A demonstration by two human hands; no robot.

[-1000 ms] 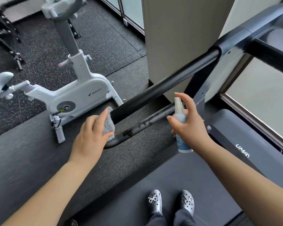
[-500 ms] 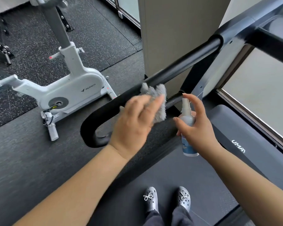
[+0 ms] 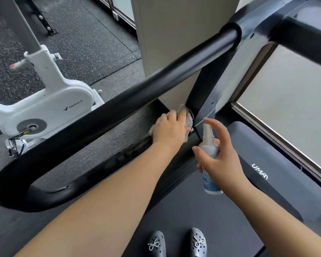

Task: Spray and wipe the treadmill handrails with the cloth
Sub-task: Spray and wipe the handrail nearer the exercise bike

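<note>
Cloth slid forward — left hand pressing.

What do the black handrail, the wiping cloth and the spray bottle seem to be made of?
The handrail looks like a foam or rubber sleeve: matt black, fuzzy at its edges, scuffed on the lower bar. The cloth under the left hand looks like fluffy grey microfibre. The spray bottle in the right hand seems to be whitish plastic with a printed label.

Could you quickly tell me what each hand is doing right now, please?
Left hand: holds the grey cloth against the lower handrail.
Right hand: grips the spray bottle.
</note>
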